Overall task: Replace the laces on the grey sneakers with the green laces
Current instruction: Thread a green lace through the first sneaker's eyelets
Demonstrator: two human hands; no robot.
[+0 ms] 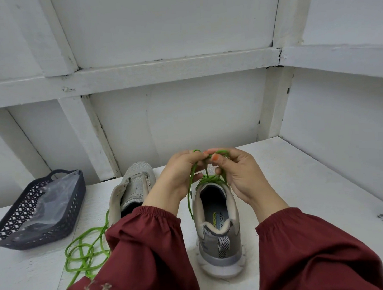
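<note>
While the grey sneaker (218,233) is standing on the table (307,184), the left hand (178,173) and right hand (238,174) are pinching the green lace (190,184) above its tongue, apparently knotting; soft and light, it is needing grips near the crossing.

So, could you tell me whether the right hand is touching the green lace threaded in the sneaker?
Touching. The head view shows the right hand pinching the green lace above the sneaker.
</note>
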